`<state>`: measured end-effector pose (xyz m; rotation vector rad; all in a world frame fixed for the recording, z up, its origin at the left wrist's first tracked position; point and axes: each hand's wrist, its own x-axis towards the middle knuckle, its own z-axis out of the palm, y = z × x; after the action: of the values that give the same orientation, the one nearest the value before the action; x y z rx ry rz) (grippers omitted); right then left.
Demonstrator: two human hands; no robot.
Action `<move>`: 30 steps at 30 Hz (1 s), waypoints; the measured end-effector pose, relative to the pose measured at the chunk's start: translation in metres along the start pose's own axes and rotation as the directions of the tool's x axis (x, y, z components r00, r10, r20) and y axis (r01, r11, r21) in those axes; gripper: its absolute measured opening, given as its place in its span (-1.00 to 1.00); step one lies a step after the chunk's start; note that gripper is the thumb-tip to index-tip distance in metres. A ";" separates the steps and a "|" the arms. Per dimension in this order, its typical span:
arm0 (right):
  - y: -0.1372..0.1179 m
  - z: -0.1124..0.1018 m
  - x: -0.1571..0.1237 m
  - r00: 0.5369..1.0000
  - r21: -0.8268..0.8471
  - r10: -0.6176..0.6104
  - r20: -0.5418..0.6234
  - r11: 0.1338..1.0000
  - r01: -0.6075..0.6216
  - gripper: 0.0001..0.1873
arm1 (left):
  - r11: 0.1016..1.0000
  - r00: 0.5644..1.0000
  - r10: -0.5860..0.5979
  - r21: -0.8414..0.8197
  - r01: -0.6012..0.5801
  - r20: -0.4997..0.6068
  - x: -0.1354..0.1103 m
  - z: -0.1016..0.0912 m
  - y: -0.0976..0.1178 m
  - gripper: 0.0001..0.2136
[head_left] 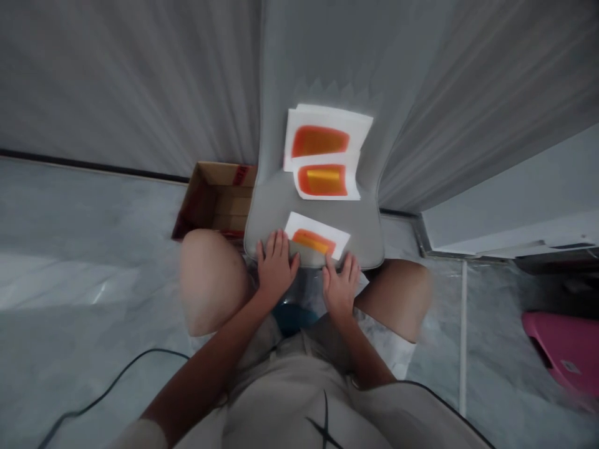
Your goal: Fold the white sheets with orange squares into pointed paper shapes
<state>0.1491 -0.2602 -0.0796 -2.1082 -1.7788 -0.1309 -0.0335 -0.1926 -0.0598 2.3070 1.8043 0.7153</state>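
Observation:
A grey chair seat (281, 206) stands in front of my knees and serves as a work surface. A small white paper (317, 241) with an orange and yellow patch lies at its near edge. My left hand (276, 267) rests flat on the seat edge just left of this paper, fingers stretched out. My right hand (340, 285) lies at the paper's near right corner, fingers spread, fingertips touching or almost touching it. Two more white sheets with orange patches, one (327, 181) overlapping the other (322, 137), lie farther back on the seat.
An open cardboard box (219, 199) sits on the floor left of the chair. Grey curtains (116, 81) hang behind. A black cable (107, 390) runs over the marble floor at left. A pink object (564, 352) lies at right, beside a white ledge (510, 224).

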 end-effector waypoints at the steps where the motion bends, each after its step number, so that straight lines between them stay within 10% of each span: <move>1: 0.004 0.000 -0.003 1.000 0.001 0.004 -0.004 1.000 -0.004 -0.49 | 1.000 1.000 0.000 -0.006 0.000 0.001 0.000 0.000 0.000 -0.38; 16: 0.013 0.001 -0.003 0.992 0.122 0.114 -0.062 0.987 -0.105 -0.47 | 1.000 0.999 -0.012 0.019 0.013 -0.041 0.002 0.011 -0.003 -0.32; 21: 0.032 -0.011 0.035 0.981 0.283 0.136 -0.140 0.955 -0.092 -0.43 | 1.000 0.991 -0.011 -0.013 0.009 -0.134 -0.002 0.005 -0.002 -0.39; 30: 0.066 0.009 0.131 0.977 0.388 -0.206 0.060 0.906 0.167 -0.43 | 0.957 0.955 0.288 -0.050 -0.285 0.073 -0.006 0.000 0.028 -0.51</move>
<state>0.2366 -0.1433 -0.0626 -1.6938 -1.8821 0.2570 -0.0100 -0.2056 -0.0508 2.5614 1.4239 0.6760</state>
